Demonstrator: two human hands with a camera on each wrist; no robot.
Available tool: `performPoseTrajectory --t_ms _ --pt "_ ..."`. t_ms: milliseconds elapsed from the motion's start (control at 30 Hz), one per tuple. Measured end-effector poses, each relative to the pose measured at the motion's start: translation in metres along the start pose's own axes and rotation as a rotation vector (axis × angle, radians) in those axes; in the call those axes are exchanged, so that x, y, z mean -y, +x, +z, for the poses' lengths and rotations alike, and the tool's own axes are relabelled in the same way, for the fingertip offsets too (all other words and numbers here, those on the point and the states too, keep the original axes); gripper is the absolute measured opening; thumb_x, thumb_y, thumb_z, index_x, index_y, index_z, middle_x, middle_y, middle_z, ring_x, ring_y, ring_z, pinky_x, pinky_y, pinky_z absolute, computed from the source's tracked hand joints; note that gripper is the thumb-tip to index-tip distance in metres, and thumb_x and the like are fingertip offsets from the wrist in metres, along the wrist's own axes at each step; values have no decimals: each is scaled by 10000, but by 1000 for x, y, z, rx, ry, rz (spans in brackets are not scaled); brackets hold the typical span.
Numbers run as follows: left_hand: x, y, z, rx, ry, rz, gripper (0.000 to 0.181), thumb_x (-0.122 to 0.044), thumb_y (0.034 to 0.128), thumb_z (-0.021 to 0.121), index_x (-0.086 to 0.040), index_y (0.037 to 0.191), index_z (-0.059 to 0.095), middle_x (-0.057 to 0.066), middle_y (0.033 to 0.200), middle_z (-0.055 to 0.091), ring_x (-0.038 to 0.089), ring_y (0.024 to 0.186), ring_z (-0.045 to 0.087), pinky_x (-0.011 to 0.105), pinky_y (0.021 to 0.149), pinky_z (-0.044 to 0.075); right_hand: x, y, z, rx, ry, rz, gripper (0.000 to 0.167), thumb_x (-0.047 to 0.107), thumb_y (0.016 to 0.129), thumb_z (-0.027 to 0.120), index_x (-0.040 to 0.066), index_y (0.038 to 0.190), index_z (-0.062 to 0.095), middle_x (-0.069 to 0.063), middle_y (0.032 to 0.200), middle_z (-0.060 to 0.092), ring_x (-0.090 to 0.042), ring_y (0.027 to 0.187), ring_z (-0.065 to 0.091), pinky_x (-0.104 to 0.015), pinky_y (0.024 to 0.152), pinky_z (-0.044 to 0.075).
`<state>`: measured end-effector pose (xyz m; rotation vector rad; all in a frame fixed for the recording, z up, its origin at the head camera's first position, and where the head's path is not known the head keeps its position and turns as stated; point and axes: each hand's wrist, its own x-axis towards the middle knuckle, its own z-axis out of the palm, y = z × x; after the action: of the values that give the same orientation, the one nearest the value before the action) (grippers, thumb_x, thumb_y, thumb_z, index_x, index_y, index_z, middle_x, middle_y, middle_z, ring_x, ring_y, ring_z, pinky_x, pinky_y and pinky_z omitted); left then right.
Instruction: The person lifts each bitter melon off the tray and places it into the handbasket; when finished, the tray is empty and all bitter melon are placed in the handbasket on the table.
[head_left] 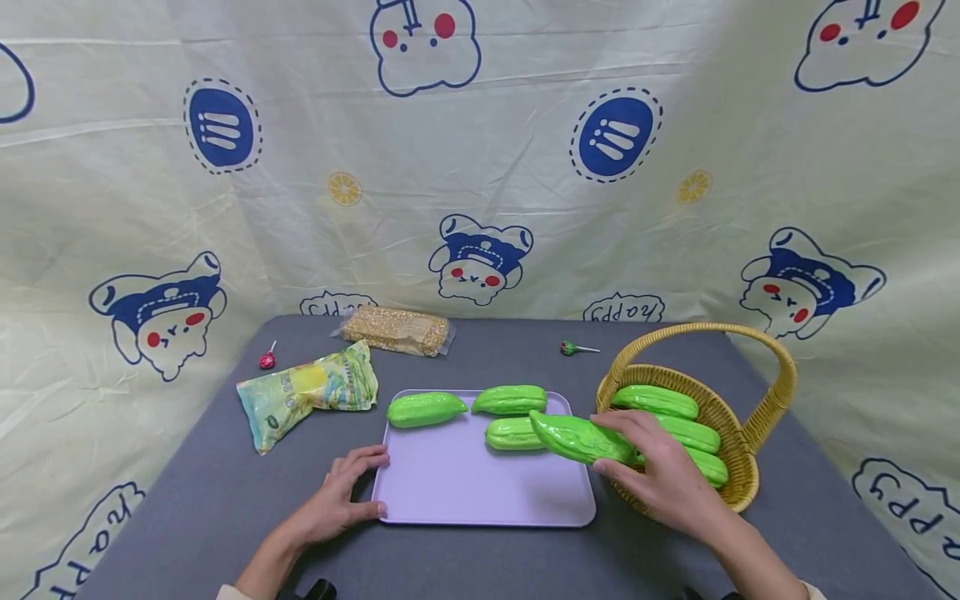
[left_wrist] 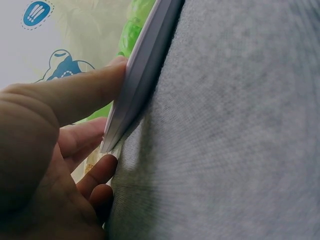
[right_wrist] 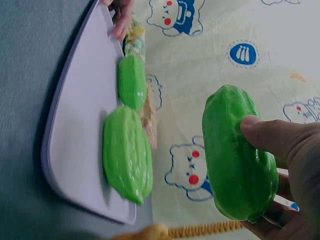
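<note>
My right hand (head_left: 660, 471) grips a green bitter melon (head_left: 581, 437) by thumb and fingers, held up over the right side of the lilac tray (head_left: 480, 500). In the right wrist view the held melon (right_wrist: 237, 155) hangs clear of the tray. Three more melons lie on the tray: one at the back left (head_left: 426, 409), one at the back right (head_left: 510, 399) and one below it (head_left: 513, 434), partly hidden by the held melon. At the tray's left edge rests my left hand (head_left: 337, 496), thumb and fingertips touching the rim (left_wrist: 135, 75).
A wicker basket (head_left: 738, 475) with a tall handle stands right of the tray, several green melons (head_left: 656, 401) inside. Behind and left lie a green-yellow packet (head_left: 315, 387), a bag of grains (head_left: 397, 331) and a red lollipop (head_left: 267, 360). A green lollipop (head_left: 570, 348) lies at the back.
</note>
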<state>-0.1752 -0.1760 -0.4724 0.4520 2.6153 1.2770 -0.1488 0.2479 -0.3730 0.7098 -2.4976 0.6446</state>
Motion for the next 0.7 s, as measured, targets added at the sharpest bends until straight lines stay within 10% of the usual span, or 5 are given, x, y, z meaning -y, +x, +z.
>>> performPoseTrajectory --t_ms 700 --pt "0 -1 0 8 1 -5 607 -332 801 726 -138 1331 502 44 1493 341 285 1276 269 558 1020 226 -43 -45 -37 -22 -115 159 504 217 726 803 200 1195 618 -1 1135 617 84 1070 413 -169 829 349"
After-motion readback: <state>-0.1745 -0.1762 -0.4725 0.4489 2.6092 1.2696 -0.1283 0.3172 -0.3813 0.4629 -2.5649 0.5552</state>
